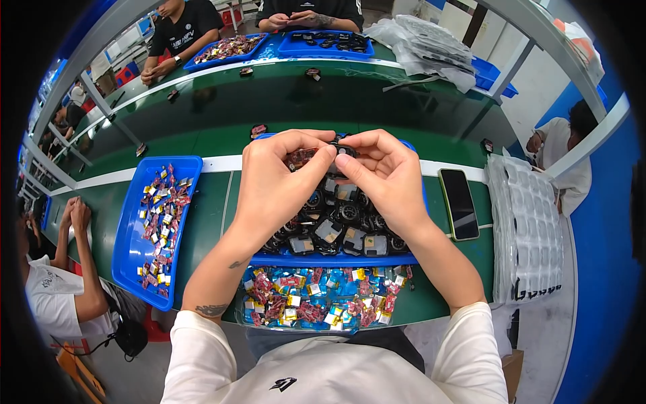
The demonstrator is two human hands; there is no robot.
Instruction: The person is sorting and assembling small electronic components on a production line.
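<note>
Both my hands meet above a blue tray (323,260) heaped with black plastic housings (330,231), some with round wheel-like parts. My left hand (279,178) is closed, with a small red circuit board (301,157) showing under its fingers. Thumb and fingers of my right hand (383,172) pinch a small black housing (346,149), and my left fingertips touch it too. Whether board and housing are joined is hidden by the fingers. Closer to my body, a clear tray (306,328) holds red circuit boards with white and yellow parts.
Another blue tray (195,202) of circuit boards stands left. On the right are a phone (457,205) and stacked clear blister trays (528,229). A conveyor belt (222,104) crosses beyond, carrying scattered small parts. Other people sit across it and at both sides. Metal posts frame the bench.
</note>
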